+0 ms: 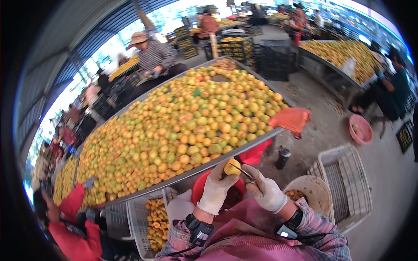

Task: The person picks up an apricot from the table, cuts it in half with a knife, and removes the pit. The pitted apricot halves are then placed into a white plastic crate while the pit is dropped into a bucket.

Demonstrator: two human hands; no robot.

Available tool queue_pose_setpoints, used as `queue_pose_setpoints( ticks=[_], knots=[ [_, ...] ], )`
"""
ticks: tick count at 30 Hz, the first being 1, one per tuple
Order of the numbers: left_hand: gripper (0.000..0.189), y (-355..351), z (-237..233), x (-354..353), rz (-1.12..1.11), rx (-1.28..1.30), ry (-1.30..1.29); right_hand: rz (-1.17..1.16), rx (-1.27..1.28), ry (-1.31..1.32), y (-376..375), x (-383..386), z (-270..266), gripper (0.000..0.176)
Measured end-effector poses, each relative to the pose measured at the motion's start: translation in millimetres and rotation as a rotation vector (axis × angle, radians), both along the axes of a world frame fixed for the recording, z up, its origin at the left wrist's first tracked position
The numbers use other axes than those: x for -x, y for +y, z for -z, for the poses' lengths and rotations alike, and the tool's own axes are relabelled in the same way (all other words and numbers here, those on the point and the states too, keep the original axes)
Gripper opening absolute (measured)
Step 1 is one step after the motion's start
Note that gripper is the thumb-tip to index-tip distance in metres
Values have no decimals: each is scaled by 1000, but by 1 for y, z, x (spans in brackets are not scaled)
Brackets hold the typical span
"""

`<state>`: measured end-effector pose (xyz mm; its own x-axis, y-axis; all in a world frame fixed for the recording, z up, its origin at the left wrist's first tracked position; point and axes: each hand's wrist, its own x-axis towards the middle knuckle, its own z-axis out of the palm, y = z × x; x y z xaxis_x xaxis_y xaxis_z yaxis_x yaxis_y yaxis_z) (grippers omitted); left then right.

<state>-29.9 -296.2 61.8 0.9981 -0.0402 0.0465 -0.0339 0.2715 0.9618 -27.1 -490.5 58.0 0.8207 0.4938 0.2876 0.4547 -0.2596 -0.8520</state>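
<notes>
Yellow fruit (232, 167) sits in left hand (217, 187), white glove, fingers (225, 177) clamped round it. It's held above red bucket (199, 185), just off near edge of counter (183, 174). Right hand (267, 193), gloved too, fingers shut on thin metal snips (247, 174), tips right by the fruit. Counter heaped w/ yellow-green fruit. White crate (141, 217) w/ fruit at lower left, round basket (311, 189) on right, slatted crate (348, 182) beyond it. Co-worker's red sleeve (69, 204) at counter's left end.
</notes>
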Motion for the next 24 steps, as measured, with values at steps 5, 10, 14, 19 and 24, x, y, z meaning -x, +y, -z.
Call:
queue_pose_setpoints(
  ticks=[5,10,14,19,24],
  knots=[
    [48,57,-8,21,-220,-65,-61,-35,144,-41,68,-3,-20,58],
    [52,100,-9,47,-318,-39,-68,-140,-23,-191,129,-3,4,57],
    [56,124,-5,62,-327,21,-44,-242,-39,-155,158,1,3,57],
    [54,142,-4,75,-367,65,35,-289,-17,-97,189,9,-1,55],
    [51,156,12,78,-414,328,60,-231,34,-179,215,9,17,60]
  ],
)
